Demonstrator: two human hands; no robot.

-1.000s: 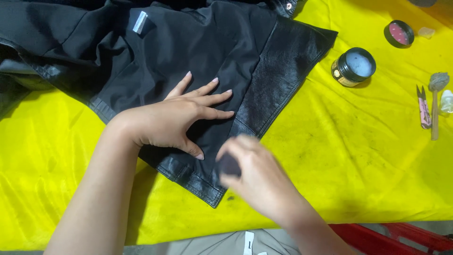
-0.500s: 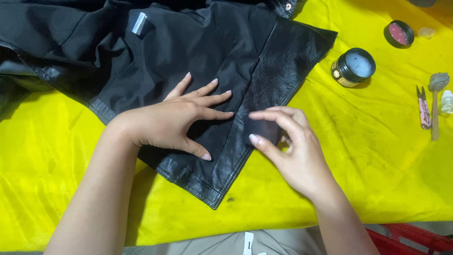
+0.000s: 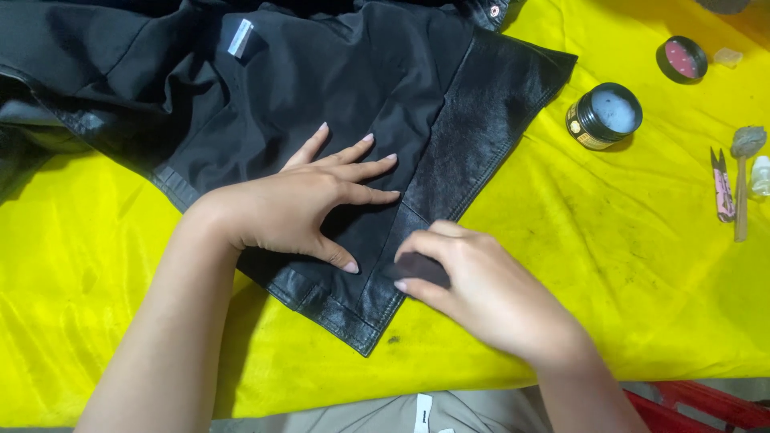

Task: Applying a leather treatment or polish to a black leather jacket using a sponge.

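The right hand (image 3: 489,293) pinches a small dark pad (image 3: 421,269) between thumb and fingers (image 3: 417,244), closed around it and pressing it onto the leather strip of the black jacket (image 3: 353,120). Half a second ago that hand sat higher up the strip; now it is back near the jacket's lower corner, about where it was a second ago. Judging by this up-and-down travel, the pad is being rubbed along the leather edge in strokes, and the strip above the pad shows a dull grey sheen.

The left hand (image 3: 301,208) has not shifted: it lies flat, fingers spread wide, holding nothing, pinning the jacket's lining just beside the strip.

The jacket lies open on the yellow-covered counter (image 3: 609,265). Beyond the jacket's upper right corner stands an open round tin (image 3: 605,116) of pale paste, and farther from the jacket its red-lined lid (image 3: 682,58). Well apart from the jacket, at the counter's right edge, lie small tools (image 3: 734,180). Nothing lies on the strip in the pad's way.
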